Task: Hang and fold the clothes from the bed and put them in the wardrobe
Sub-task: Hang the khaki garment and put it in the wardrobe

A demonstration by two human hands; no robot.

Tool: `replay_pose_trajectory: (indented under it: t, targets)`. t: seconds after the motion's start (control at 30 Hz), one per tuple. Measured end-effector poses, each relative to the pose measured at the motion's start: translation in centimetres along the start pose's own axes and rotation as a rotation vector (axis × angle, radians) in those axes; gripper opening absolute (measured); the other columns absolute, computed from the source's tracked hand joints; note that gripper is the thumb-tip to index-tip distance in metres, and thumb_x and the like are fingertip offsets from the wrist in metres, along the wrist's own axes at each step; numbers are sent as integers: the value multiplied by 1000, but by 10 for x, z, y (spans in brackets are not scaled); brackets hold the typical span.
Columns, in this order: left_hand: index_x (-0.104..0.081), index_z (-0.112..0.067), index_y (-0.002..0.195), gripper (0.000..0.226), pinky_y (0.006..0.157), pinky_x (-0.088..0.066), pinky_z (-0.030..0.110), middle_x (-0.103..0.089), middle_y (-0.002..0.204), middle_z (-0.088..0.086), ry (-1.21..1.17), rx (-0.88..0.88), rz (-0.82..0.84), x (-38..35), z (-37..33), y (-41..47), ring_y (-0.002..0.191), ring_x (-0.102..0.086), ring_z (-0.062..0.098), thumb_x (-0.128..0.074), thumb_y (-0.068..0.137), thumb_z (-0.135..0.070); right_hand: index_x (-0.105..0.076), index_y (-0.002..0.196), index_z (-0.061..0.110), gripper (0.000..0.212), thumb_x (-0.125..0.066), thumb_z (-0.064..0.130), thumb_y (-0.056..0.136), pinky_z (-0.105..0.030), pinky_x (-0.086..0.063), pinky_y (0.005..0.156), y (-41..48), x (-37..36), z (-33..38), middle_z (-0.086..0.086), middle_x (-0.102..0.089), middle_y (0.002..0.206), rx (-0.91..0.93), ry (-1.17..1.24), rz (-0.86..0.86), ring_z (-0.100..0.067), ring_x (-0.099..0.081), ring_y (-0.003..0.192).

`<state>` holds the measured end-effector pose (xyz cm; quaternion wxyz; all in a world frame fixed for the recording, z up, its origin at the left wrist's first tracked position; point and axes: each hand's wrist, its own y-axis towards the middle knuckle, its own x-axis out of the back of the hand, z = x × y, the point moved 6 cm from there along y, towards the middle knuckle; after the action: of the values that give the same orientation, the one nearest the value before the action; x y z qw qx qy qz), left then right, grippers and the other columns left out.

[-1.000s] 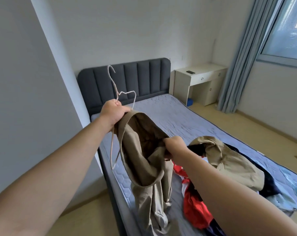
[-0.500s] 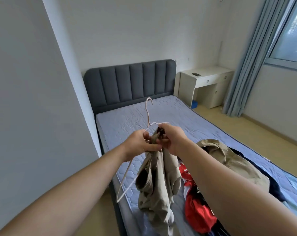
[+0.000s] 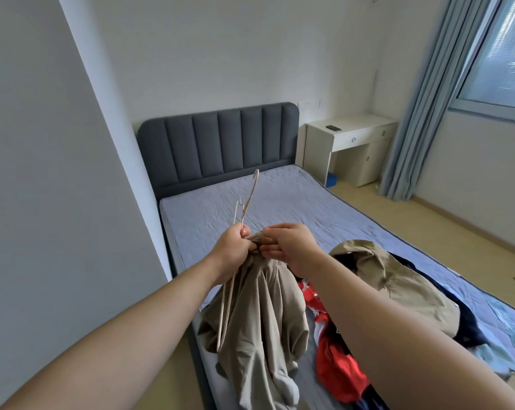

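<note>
- The step in hand looked like hanging. The left hand had its fingers curled round the neck of a thin pale wire hanger and the bunched top of a khaki cloth garment, which hung from both hands over the near corner of the bed.
- The right hand pinched the same fabric, with thumb and fingers clamped on it just beside the left.
- Next, the hanger's arms probably needed working into the garment's opening and the cloth spreading over them. The wardrobe was not in view.
- The blue-grey quilted mattress carried a heap of a red garment, a second khaki garment and darker pieces beneath.
- Beyond stood a dark grey padded headboard, a white counter with drawers and pale blue curtains.
</note>
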<state>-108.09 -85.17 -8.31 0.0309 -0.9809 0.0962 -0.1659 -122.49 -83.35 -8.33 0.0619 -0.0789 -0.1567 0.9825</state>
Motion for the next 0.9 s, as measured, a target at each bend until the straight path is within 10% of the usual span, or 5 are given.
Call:
replay_pose_trajectory:
  t: [0.33,0.57,0.9]
  targets:
    - [-57,-10,94,33,78,-54,44,-60,84,12,-162,132,39,-10,5,-3,78,-60,25,-65,91,-42,-63,93,2,5,-61,-2,93,-26,-55,50,9,1,-10,-10,-69,62,-25,-148,4,-15,-65,51]
    - [-42,-15,78,31,62,-56,37,-53,74,16,-569,289,-40,-11,9,1,60,-58,25,-62,95,2,-52,84,12,21,-59,-7,89,-22,-42,39,11,-8,-17,-8,-65,56,-46,-45,44,-16,-55,42]
    - [-42,-20,78,39,74,-44,28,-49,77,1,-138,144,-397,11,0,15,76,-51,20,-77,82,-2,-44,72,16,30,-57,-9,84,-25,-31,46,13,-10,-28,-3,-50,44,-56,-167,58,-18,-41,45]
